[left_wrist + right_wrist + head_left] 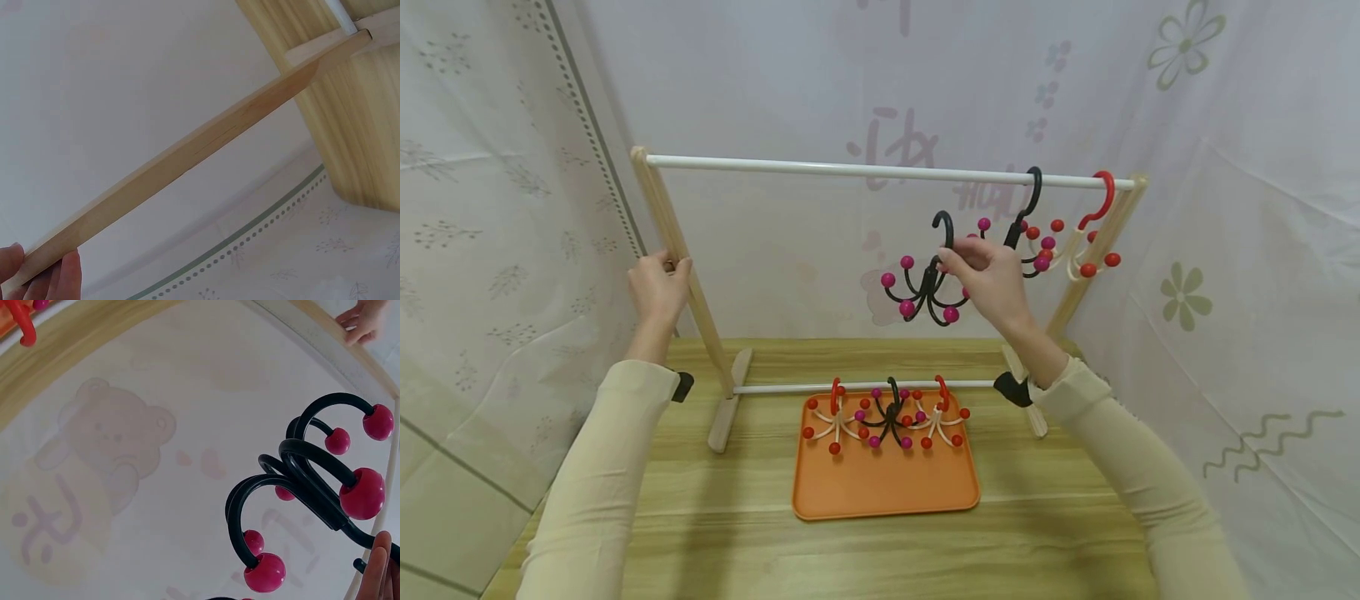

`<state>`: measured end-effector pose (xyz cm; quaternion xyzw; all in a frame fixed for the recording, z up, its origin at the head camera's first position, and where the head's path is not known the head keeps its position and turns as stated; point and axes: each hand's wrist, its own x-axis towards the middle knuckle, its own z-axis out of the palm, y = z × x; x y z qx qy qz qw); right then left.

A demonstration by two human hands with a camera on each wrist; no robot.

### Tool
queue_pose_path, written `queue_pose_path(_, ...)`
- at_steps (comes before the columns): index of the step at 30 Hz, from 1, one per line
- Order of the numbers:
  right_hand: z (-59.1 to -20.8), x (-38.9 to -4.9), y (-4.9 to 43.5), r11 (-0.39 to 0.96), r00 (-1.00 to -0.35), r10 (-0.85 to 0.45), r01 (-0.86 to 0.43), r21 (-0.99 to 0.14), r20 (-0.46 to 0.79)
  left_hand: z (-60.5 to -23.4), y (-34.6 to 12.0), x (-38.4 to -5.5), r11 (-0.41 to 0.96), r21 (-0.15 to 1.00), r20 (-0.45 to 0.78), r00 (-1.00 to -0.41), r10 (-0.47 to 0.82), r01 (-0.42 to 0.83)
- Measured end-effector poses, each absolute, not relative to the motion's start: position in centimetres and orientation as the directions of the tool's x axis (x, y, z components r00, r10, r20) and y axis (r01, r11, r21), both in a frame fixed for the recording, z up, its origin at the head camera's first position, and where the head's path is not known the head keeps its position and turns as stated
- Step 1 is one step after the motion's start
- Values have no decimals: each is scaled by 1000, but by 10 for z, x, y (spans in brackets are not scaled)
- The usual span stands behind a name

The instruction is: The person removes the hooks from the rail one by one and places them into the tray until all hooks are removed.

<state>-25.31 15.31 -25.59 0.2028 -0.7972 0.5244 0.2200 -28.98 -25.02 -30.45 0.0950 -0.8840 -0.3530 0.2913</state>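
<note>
My right hand (992,279) pinches the stem of a black multi-arm hook hanger (931,287) tipped with magenta balls. Its curved hook points up, below the white top bar (850,169) of a wooden rack. In the right wrist view the hanger's arms (300,475) spread out beyond the fingertips (378,550). My left hand (658,287) grips the rack's left wooden post (688,283), the thumb on one side and fingers on the other; the left wrist view shows this post (187,150) running down to its foot. On the bar's right part hang another black hanger (1033,196) and a red-hooked cream hanger (1105,200).
An orange tray (887,483) lies on the wood-grain table (880,558). Along its back edge are two red-hooked cream hangers (837,421) with a black one (891,415) between them. The rack's low white bar (775,389) runs behind the tray. Patterned curtains (1262,208) surround the table.
</note>
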Motion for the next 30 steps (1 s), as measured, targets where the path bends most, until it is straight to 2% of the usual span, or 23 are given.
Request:
queue_pose_path(4,-266,-249,149,348,-816,-113,-567,-747,567,-305,-251,-290,734,679,447,-812,-374,36)
queue_pose_path(11,-268,-220,133,304,-787,-185,-616,-727,589,-305,-251,-290,740,672,450,-812,-373,33)
queue_pose_path(18,-287,-209,120,301,-819,-222,-574,-762,529,-304,-251,-290,747,664,461,-807,-368,39)
queue_pose_path(30,-322,-187,97,265,-838,-315,-528,-807,445,-305,-251,-290,742,669,463,-808,-366,47)
